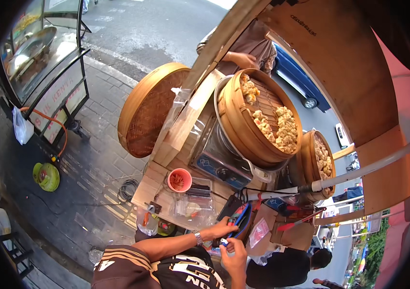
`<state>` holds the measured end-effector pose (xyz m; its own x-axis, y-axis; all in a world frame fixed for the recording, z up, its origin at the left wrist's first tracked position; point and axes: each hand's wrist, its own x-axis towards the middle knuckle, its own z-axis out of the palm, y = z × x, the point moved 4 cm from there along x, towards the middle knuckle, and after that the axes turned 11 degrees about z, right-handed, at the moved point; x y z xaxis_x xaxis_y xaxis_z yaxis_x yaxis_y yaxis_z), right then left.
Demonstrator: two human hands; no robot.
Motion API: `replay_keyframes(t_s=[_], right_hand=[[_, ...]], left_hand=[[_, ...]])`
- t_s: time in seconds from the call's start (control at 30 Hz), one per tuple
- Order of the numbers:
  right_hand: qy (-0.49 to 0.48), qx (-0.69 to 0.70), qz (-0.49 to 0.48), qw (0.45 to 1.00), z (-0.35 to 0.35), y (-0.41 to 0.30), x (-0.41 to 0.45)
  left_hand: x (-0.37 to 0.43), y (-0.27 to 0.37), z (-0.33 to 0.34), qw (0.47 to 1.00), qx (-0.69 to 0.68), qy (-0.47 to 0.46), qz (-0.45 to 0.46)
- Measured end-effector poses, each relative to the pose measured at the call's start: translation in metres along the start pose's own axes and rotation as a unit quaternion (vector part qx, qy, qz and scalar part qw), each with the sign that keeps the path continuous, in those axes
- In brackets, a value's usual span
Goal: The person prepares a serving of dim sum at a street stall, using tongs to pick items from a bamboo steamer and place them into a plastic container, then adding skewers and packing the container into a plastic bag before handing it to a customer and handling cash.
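Note:
My left hand [219, 229], with a metal wristwatch, is at the edge of an unzipped blue-trimmed pouch [244, 220], its fingers partly hidden there. Close beside it, my right hand [234, 251] pinches a small white and blue object [224, 242] that I cannot identify. Beyond the pouch, a pink cup [180, 180] of reddish sticks stands on the wooden counter next to clear plastic boxes [194, 205]. A large bamboo steamer [235, 119] with dumplings [286, 130] sits in a metal pot over a gas stove [223, 171].
A second bamboo steamer [309, 155] stands to the right, near red-ended tongs [300, 221]. A round bamboo lid [147, 112] leans at the stall's left post. Another person's hand [243, 59] is behind the steamer; a person in black [280, 267] is at lower right.

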<state>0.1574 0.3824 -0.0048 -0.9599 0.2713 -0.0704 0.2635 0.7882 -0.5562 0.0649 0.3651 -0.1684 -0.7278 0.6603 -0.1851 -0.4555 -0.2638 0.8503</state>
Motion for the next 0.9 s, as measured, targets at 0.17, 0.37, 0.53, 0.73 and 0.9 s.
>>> replay_keyframes(t_s=[0.17,0.37,0.53,0.73,0.9], right_hand=[[-0.102,0.071,0.173,0.977,0.005,-0.006,0.007],[-0.131,-0.044,0.163,0.977,0.021,-0.035,-0.01],[-0.17,-0.089,0.161,0.968,0.028,-0.055,-0.026],[-0.077,-0.025,0.185,0.979,0.02,-0.032,-0.052],[0.009,0.044,0.267,0.963,0.02,-0.003,-0.079]], left_hand=[[-0.019,0.011,-0.014,0.992,0.094,-0.087,-0.002],[-0.044,0.004,-0.026,0.959,0.164,-0.229,-0.022],[-0.069,0.003,-0.026,0.905,0.237,-0.353,-0.004],[-0.099,0.009,-0.019,0.832,0.403,-0.381,0.029],[-0.109,0.021,-0.014,0.828,0.418,-0.373,-0.034]])
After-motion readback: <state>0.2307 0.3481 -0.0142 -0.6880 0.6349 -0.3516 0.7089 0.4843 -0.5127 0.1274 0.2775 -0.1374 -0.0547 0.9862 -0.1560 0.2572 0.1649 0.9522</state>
